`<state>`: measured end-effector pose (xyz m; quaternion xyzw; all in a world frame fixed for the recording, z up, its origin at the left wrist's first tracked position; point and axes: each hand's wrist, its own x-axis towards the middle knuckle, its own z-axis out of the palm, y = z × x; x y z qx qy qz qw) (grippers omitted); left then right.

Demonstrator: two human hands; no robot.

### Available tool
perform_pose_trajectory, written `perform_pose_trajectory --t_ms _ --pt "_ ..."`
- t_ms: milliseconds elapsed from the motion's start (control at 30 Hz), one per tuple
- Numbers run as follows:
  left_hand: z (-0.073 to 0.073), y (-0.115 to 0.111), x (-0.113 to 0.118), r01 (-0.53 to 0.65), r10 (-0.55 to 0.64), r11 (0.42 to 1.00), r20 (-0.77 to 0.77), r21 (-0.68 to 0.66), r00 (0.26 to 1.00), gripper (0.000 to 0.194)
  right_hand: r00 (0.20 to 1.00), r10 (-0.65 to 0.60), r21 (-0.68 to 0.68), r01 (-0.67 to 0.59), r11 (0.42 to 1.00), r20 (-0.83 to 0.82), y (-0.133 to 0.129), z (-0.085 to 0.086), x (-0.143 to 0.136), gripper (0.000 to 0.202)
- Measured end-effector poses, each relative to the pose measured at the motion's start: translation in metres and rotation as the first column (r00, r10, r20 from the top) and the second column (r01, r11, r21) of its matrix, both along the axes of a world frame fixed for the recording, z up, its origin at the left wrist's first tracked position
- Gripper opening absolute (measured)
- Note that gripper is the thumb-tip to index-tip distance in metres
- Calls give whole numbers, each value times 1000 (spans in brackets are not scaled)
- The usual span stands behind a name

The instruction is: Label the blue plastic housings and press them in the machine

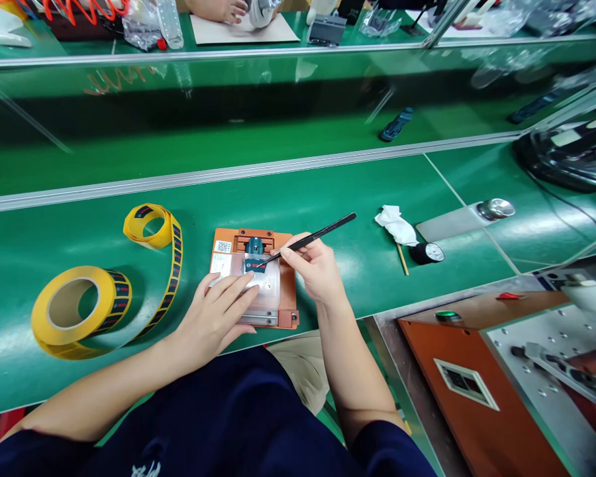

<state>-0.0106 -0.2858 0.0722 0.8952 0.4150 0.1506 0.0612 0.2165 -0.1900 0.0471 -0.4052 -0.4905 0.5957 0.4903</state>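
Observation:
An orange-brown fixture lies on the green table, with a dark blue part seated near its top. Over its lower half is a clear plate. My left hand rests on the plate's left side, fingers spread flat. Black tweezers are pinched in my right hand; their tip touches a dark label with a red mark, just below the blue part. To the left stands a yellow roll of dark labels, its strip curling up to a smaller loop.
Right of the fixture lie a white cloth on a stick, a black round gauge and a metal-topped dispenser. A dark blue tool body sits on the green belt beyond the rail. Another person's hand shows at the top.

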Motion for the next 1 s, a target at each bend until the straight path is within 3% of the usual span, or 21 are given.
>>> perform_pose_trajectory --t_ms 333,467,533,600,700,733,800,900,933,1000 --pt "11 9 17 -61 62 998 -90 12 994 70 998 20 24 -21 999 52 4 0 0 31" --pt "7 10 20 -77 78 997 -41 28 996 81 970 -226 34 230 973 -84 8 2 3 30" --pt "2 15 19 -169 169 986 78 1 983 86 933 -342 65 350 934 -108 7 2 11 28" --pt "-3 22 18 -258 273 961 199 -98 941 86 916 -400 117 399 909 -22 4 -1 23 28" --pt "-8 29 18 -261 316 945 348 -196 883 88 840 -456 217 406 888 293 -4 -12 41 30" --pt "-9 27 17 -255 293 956 395 -148 871 89 782 -461 258 384 886 419 -7 -18 46 30" --pt "-11 17 16 -264 178 958 493 109 852 83 629 -453 344 296 891 632 -13 -29 54 31" --pt "-16 -10 8 -126 -174 859 514 497 840 51 438 -457 440 147 886 774 -22 -49 62 36" --pt "-18 -19 4 -36 -269 844 480 535 835 40 394 -464 456 120 882 793 -25 -55 65 37" --pt "-23 -35 -8 198 -394 855 354 478 848 25 316 -483 476 105 873 817 -29 -65 69 39"
